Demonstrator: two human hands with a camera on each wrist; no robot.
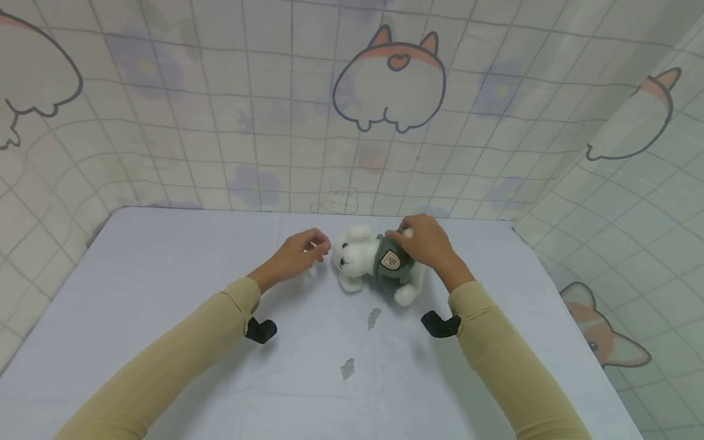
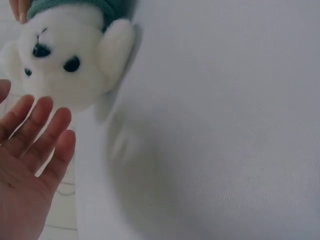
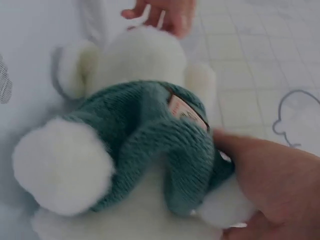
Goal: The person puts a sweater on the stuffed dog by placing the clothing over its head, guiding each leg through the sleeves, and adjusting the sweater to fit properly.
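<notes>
A white plush dog [image 1: 357, 260] with floppy ears and a green knitted vest [image 3: 125, 112] lies on the table, its head toward the left. My right hand [image 1: 426, 244] grips it at the far side of the body; in the right wrist view the thumb rests by the vest and the other fingers go under a white paw [image 3: 230, 205], partly hidden. Just past the top of the dog's head, my left hand [image 2: 30, 160] has its fingers loosely extended and holds nothing. The dog's dark eyes and nose [image 2: 41, 50] face the left wrist camera.
The table [image 1: 220, 366] has a white cover with two grey patches, a nearer one [image 1: 348, 368] and a farther one [image 1: 374, 318]. A checked curtain [image 1: 275, 122] with cartoon animals hangs behind and along the sides. Black wrist mounts stick out from both sleeves.
</notes>
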